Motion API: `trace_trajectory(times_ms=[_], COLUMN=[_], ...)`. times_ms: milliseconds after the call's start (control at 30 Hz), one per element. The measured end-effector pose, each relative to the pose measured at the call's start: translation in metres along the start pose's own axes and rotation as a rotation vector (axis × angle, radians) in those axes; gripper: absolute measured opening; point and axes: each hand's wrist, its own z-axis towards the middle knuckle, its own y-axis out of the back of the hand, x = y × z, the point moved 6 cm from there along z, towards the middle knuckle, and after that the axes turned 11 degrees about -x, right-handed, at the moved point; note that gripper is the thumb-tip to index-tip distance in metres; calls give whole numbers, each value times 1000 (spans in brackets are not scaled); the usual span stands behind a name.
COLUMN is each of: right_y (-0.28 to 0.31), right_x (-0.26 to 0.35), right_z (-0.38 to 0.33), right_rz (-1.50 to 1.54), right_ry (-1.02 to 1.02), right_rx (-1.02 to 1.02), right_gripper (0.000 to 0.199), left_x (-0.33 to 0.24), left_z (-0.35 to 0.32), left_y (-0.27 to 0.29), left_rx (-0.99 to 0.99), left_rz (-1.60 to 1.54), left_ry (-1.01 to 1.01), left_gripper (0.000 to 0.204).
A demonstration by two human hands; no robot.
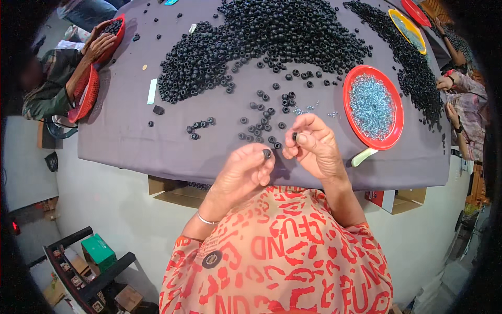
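Over the near edge of the table, my left hand (244, 166) pinches a small black ring-shaped part (267, 154) between thumb and fingers. My right hand (317, 146) is closed too, with a small black part (295, 136) at its fingertips, mostly covered by them. The hands are a short way apart. Loose black ring-shaped parts (259, 127) lie just beyond them, and a small row of the same parts (201, 125) lies to the left. A few tiny shiny pieces (300, 111) are scattered beyond my right hand.
A large heap of black parts (287, 36) covers the far middle. At right stands a red plate (347, 104) of tiny bluish pieces, beside a pale green handle (362, 157). A yellow plate (393, 22) is farther off. Co-workers' hands (99, 44) are at both sides; one holds a red basket (90, 94).
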Motion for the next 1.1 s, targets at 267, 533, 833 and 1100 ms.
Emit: trace_trajectory(times_ms=[267, 533, 833, 1100], right_y=[6, 0, -21, -42], right_x=[8, 19, 32, 36], right_z=[-20, -35, -49, -53], right_rz=[-58, -477, -846, -1000], right_ry=[57, 261, 621, 776], right_rx=[-60, -154, -47, -55], right_gripper=[16, 18, 24, 24], left_x=[1, 4, 10, 12], left_z=[-1, -2, -6, -7], left_y=[-18, -25, -32, -29], left_rx=[15, 56, 79, 77], left_rz=[17, -12, 25, -17], left_ry=[-23, 2, 34, 26], left_gripper=[14, 15, 17, 17])
